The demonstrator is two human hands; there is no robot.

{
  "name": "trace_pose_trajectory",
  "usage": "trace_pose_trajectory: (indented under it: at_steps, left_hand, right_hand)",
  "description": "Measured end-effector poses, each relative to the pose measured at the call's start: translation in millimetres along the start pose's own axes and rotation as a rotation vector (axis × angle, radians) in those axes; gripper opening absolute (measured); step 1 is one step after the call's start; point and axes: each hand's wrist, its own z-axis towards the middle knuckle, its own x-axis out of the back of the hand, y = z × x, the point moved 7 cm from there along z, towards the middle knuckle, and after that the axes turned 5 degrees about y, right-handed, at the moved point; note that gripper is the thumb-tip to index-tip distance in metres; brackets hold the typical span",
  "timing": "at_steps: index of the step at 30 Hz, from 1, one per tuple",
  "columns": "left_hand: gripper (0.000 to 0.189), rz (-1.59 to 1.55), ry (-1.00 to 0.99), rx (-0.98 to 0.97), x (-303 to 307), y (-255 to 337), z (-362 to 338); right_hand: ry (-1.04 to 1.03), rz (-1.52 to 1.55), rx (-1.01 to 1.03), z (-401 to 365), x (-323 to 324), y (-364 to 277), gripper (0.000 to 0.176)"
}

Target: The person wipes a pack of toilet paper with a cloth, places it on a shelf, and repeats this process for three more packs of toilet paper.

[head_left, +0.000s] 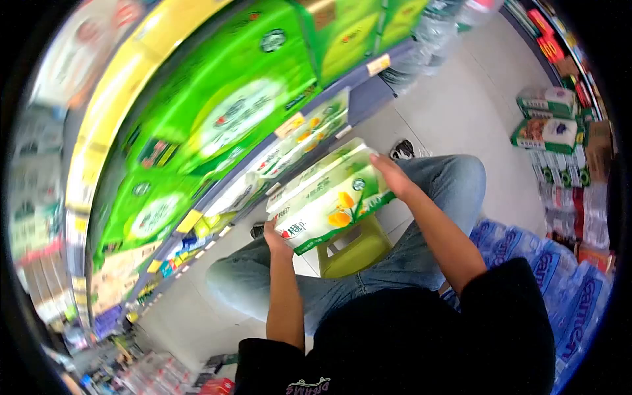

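Observation:
Between my two hands is a pack of tissues (322, 204), white and green with orange flowers printed on it. My left hand (275, 238) grips its near left end, and my right hand (393, 176) grips the far right end. The pack is tilted and held above my lap, close to the lower shelf. Similar flower-printed packs (303, 138) lie on that shelf, just beyond the one I hold. Beneath the pack, a green plastic stool (359, 250) shows between my knees.
Large green packages (243, 105) fill the shelf above, behind a grey shelf edge (368, 69) with price tags. Blue-wrapped bottle packs (540, 270) stand close on my right. Stacked bags (546, 131) and boxes line the opposite side of the tiled aisle (474, 125).

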Motion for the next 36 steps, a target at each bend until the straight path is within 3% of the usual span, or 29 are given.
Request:
trace_pose_trajectory:
  at_steps: [3,7,8,9,12,15,17,19,20,23,25,27,29,32,34,36]
  left_hand:
    - [0.046,-0.143,-0.084,-0.111,15.7,28.0,-66.6]
    - [0.058,-0.211,-0.084,-0.437,46.9,62.8,-188.3]
    - [0.061,-0.197,-0.197,-0.504,45.6,72.4,-218.2]
    - [0.065,-0.19,-0.306,-0.574,44.2,77.8,-241.9]
    - [0.076,-0.246,-0.253,-0.602,64.0,62.7,-266.8]
    - [0.081,-0.175,-0.116,-0.592,91.7,38.4,-261.4]
    - [0.082,-0.057,-0.107,-0.579,93.5,27.0,-245.5]
    - [0.083,0.032,-0.15,-0.677,77.7,39.6,-253.5]
    - [0.084,0.088,-0.17,-0.716,75.4,41.4,-260.1]
    - [0.086,0.146,-0.172,-0.696,90.5,37.1,-246.5]
    - [0.082,0.198,-0.273,-0.644,84.0,49.9,-248.5]
    - [0.079,0.186,-0.3,-0.603,77.5,64.0,-251.8]
    - [0.068,0.2,-0.355,-0.453,67.7,78.9,-242.1]
    - [0.059,0.173,-0.341,-0.215,64.1,86.3,-223.7]
    - [0.059,0.227,-0.302,-0.057,50.3,82.1,-226.1]
    - [0.059,0.236,-0.297,0.032,43.6,79.0,-228.9]
  right_hand:
    - [-0.066,0.104,0.257,-79.8,8.6,-41.7,0.062]
    - [-0.119,0.106,0.598,-193.1,24.4,-86.1,0.083]
    - [-0.094,0.162,0.558,-214.2,19.0,-99.4,0.094]
    - [-0.108,0.215,0.579,-225.8,23.4,-99.7,0.093]
    - [-0.12,0.355,0.561,-235.8,36.8,-87.0,0.086]
    - [-0.185,0.439,0.457,-231.3,36.4,-59.4,0.058]
    - [0.011,0.07,0.493,-212.4,51.8,-12.6,0.062]
    - [-0.099,0.445,0.401,-200.7,50.9,17.8,0.077]
    - [-0.1,0.432,0.384,-200.3,54.0,21.5,0.076]
    - [-0.107,0.231,0.375,-196.8,62.4,-3.1,0.079]
    - [-0.106,0.112,0.325,-186.4,69.4,-10.0,0.081]
    - [-0.182,0.18,0.256,-180.8,64.5,-24.4,0.086]
    - [-0.15,0.202,0.159,-176.7,60.5,-34.7,0.088]
    - [-0.294,0.23,0.011,-184.9,35.8,-48.0,0.081]
    - [-0.387,0.255,-0.137,-182.7,26.0,-43.1,0.073]
    - [-0.389,0.261,-0.152,-184.9,22.4,-46.6,0.072]
